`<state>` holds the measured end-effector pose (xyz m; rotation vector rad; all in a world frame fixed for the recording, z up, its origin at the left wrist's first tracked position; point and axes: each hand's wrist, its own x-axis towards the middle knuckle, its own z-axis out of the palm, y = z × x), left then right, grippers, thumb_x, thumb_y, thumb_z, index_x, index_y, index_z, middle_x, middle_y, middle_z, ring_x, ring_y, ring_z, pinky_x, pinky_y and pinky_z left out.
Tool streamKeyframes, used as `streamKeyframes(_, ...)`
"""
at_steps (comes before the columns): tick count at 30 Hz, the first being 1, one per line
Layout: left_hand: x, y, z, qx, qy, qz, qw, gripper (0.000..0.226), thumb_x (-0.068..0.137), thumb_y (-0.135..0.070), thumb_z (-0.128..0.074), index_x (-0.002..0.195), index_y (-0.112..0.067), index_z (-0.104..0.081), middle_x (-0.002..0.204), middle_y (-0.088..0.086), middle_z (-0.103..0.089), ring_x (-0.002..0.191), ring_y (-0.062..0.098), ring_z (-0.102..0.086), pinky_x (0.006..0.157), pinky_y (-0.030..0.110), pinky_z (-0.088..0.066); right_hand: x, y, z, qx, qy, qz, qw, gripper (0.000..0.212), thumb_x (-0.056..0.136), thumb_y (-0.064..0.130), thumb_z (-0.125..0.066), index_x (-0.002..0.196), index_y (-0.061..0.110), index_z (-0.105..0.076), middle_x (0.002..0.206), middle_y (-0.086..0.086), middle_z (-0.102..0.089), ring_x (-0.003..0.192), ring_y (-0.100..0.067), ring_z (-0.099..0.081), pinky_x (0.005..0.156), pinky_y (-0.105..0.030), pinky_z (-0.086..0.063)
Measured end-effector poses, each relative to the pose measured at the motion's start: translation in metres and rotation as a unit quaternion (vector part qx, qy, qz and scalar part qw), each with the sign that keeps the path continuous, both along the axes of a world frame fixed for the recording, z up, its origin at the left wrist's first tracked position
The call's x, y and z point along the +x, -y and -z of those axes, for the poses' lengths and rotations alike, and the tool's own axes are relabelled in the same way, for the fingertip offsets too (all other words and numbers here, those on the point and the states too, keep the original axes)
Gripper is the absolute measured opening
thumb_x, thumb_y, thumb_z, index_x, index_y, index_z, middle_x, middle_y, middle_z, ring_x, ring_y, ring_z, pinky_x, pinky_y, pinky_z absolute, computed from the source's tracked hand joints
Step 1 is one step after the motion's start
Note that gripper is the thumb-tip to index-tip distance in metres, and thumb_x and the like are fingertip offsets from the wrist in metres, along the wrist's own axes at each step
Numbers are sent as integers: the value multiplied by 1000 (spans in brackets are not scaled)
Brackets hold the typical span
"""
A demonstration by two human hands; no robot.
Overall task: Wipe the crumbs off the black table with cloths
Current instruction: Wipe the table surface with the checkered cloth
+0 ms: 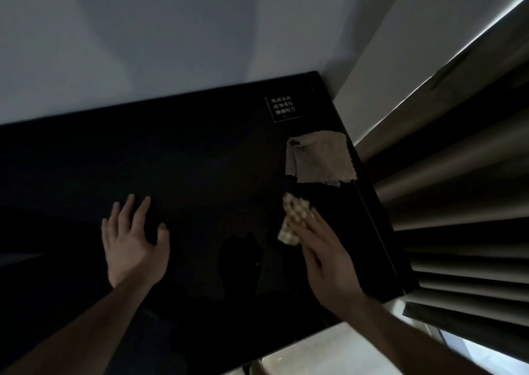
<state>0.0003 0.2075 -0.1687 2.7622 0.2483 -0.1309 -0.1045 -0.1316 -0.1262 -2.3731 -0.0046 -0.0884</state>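
We look down on the black table (200, 151), its glossy top filling the middle of the view and set against a pale wall (143, 30) at twelve o'clock. Our left hand (133, 243) lies at about eight o'clock from the table's centre, palm down, fingers straight and spread, resting flat on the bare surface and holding nothing. Our right hand (323, 257) sits at about four o'clock, fingers straight and together, pressing down on a checked cloth (293, 220) that pokes out from under the fingertips toward twelve o'clock; the hand is somewhat blurred, so we cannot tell whether the thumb curls under. A second cloth, a plain beige cloth (320, 159), lies loosely folded on the table at two o'clock, near the right edge, just beyond the checked one and apart from it. Farther toward one o'clock, near the corner, a small dark sign (283, 108) with pale lettering lies on the top. Curtain folds (458, 174) hang past the table's right edge at three o'clock. Crumbs are too small to make out in the dim light.
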Motion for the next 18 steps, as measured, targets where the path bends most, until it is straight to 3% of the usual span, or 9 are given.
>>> streamKeyframes(4,0,1,3,14,9,-9,1000,64,99,-37,-59,158,-29,-37,171,-4,-23,162,19,-9,133,49,-8,99,-25,27,-77,7,-78,994,51,105,6,-56,153,22,-52,167,3,-38,160,-25,-23,127,-51,-28)
streamKeyframes(9,0,1,3,13,17,-6,1000,63,99,-38,-58,158,-29,-38,171,-3,-25,162,19,-9,133,47,-7,134,-43,53,-140,-57,-92,984,48,111,21,-43,159,26,-42,171,3,-26,162,-21,-5,132,-48,-8)
streamKeyframes(11,0,2,4,9,19,-8,1000,63,99,-38,-58,158,-29,-38,171,-4,-25,162,19,-9,133,47,-7,113,-45,58,-155,-41,-95,983,47,110,21,-44,157,26,-46,170,2,-31,162,-21,-8,132,-45,-6)
streamKeyframes(14,-2,1,3,1,18,-11,1000,64,98,-38,-58,158,-30,-38,171,-4,-25,162,18,-8,133,47,-6,50,-43,54,-144,-22,-115,983,43,107,19,-48,149,25,-57,162,0,-46,159,-24,-25,130,-46,-17)
streamKeyframes(18,-2,1,2,-3,18,-5,1000,63,99,-37,-60,158,-29,-38,171,-3,-25,162,21,-9,133,48,-6,-69,-23,47,-117,-42,-137,983,42,107,21,-43,145,29,-61,164,7,-43,158,-21,-28,129,-46,-19)
